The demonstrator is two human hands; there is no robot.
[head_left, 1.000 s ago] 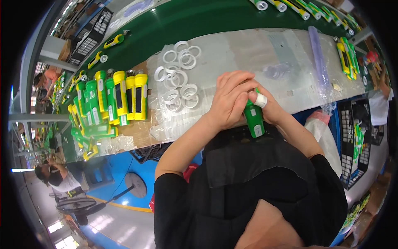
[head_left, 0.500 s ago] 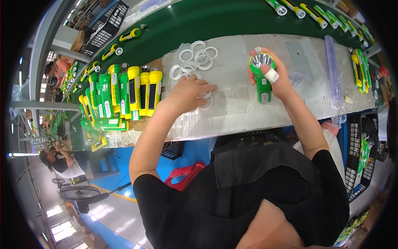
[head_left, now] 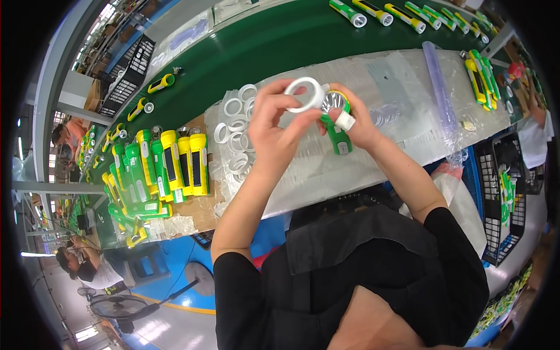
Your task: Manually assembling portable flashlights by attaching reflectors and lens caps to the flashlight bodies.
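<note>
Between the fingers and thumb of my left hand (head_left: 273,125) is a white plastic ring (head_left: 315,93), raised just left of the flashlight's head. My right hand (head_left: 360,119) grips a green and yellow flashlight (head_left: 340,140), its shiny reflector facing up and its body pointing toward me. A white wrap covers part of my right thumb. Several more white rings (head_left: 233,107) lie loose on the plastic-covered table, partly hidden behind my left hand and forearm. To their left, many green and yellow flashlights (head_left: 169,163) lie packed side by side.
A green conveyor belt (head_left: 251,49) runs beyond the table, with spaced flashlights (head_left: 404,17) at its far right. A rolled clear plastic sheet (head_left: 441,93) and another flashlight bunch (head_left: 482,80) lie right. Black crates (head_left: 129,73) stand behind left and at lower right. A fan (head_left: 119,306) stands lower left.
My left hand has picked a white ring from the loose pile and carried it up and right to the flashlight. The flashlight in my right hand appears further left as the view shifted.
</note>
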